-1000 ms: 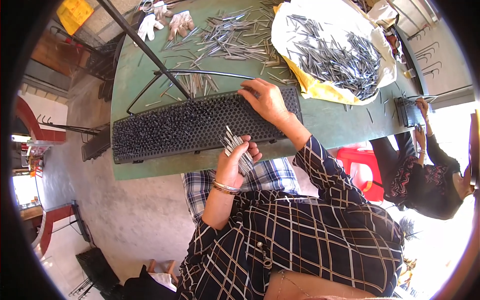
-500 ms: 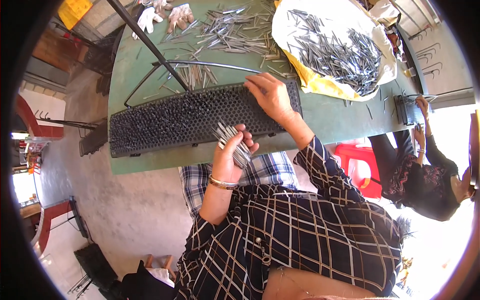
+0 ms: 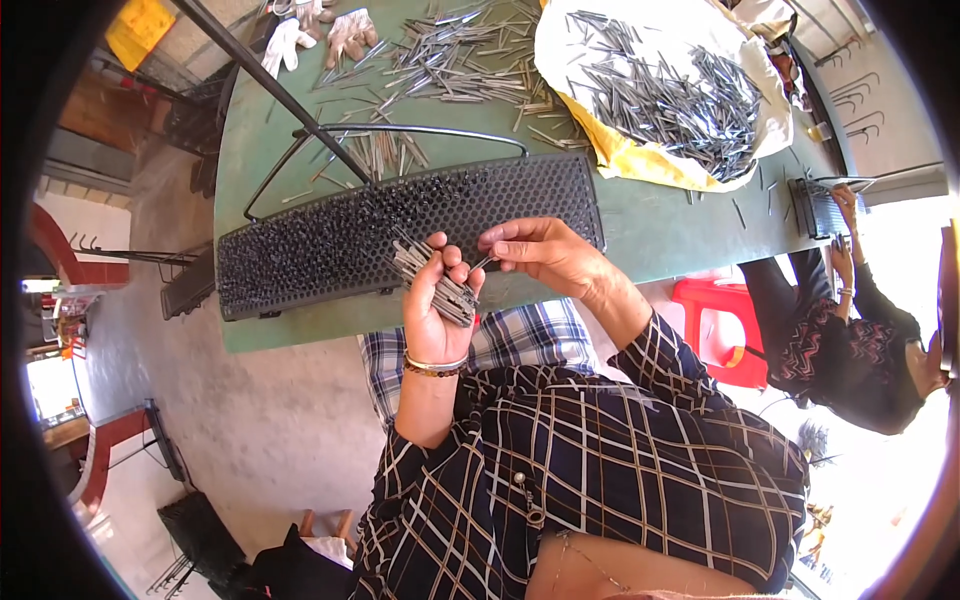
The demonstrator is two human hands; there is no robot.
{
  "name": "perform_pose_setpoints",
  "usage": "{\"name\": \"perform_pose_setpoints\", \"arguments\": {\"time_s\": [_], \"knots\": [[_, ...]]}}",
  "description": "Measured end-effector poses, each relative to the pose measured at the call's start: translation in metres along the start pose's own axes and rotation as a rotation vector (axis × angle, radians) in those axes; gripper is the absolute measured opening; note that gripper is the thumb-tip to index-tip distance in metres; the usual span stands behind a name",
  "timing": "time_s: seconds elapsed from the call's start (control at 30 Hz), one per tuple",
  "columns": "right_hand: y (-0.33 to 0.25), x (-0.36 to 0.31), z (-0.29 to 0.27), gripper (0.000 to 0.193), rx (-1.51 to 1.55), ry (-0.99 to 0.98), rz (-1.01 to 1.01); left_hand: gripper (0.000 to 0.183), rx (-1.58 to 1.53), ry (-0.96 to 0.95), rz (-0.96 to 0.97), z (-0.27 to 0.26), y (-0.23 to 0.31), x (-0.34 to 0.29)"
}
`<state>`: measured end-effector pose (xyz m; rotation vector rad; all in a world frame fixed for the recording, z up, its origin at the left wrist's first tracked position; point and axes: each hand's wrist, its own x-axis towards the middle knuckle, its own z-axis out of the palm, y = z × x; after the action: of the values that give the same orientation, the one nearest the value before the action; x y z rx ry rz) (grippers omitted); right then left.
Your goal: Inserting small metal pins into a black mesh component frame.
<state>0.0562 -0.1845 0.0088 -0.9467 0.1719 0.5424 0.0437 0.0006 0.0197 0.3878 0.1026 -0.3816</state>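
Closed around a bundle of thin grey metal rods (image 3: 447,292), my left hand (image 3: 426,318) is just in front of the black perforated panel (image 3: 545,195). Beside it on the right, my right hand (image 3: 562,258) pinches one slim rod (image 3: 481,264) close to the left fingertips. Dark rod ends fill many holes in the panel's left part, while bare holes show in its right part. A curved metal handle (image 3: 430,128) rises behind the panel.
Loose rods (image 3: 465,65) lie across the green table (image 3: 650,225). A white and yellow sack (image 3: 620,150) holds a large heap of them. Work gloves (image 3: 350,35) rest at the back left. A co-worker (image 3: 850,340) handles another panel (image 3: 815,208) near a red stool (image 3: 720,325).
My right hand has come down from the panel's right part to beside my left hand and now pinches a rod. My left hand has shifted slightly left with the bundle.
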Motion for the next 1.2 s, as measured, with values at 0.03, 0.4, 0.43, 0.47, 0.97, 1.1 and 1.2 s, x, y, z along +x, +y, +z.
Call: {"name": "perform_pose_setpoints", "arguments": {"time_s": [0.03,0.4,0.43,0.47,0.97,1.1,1.2], "knots": [[0.007,0.004,-0.006,0.030,0.112,-0.028,-0.016,0.022,-0.018,-0.013,0.005,0.000,-0.001,0.001],[-0.021,0.018,-0.011,0.015,-0.073,0.180,-0.454,0.022,0.139,0.175,-0.138,-0.006,-0.014,0.002],[-0.031,0.021,-0.014,0.016,-0.215,0.251,-0.540,0.021,0.205,0.217,-0.209,-0.005,-0.015,0.001],[-0.038,0.027,-0.016,0.018,-0.354,0.318,-0.619,0.020,0.272,0.264,-0.278,-0.006,-0.017,-0.001],[-0.029,0.066,-0.018,0.015,-1.128,0.498,-1.036,0.019,0.429,0.317,-0.390,-0.020,-0.027,-0.008],[-0.023,0.070,-0.026,0.014,-1.264,0.485,-1.079,0.018,0.457,0.300,-0.393,-0.017,-0.025,-0.009],[-0.025,0.066,-0.021,0.016,-1.316,0.513,-1.122,0.018,0.463,0.293,-0.388,-0.014,-0.023,-0.009]]}}
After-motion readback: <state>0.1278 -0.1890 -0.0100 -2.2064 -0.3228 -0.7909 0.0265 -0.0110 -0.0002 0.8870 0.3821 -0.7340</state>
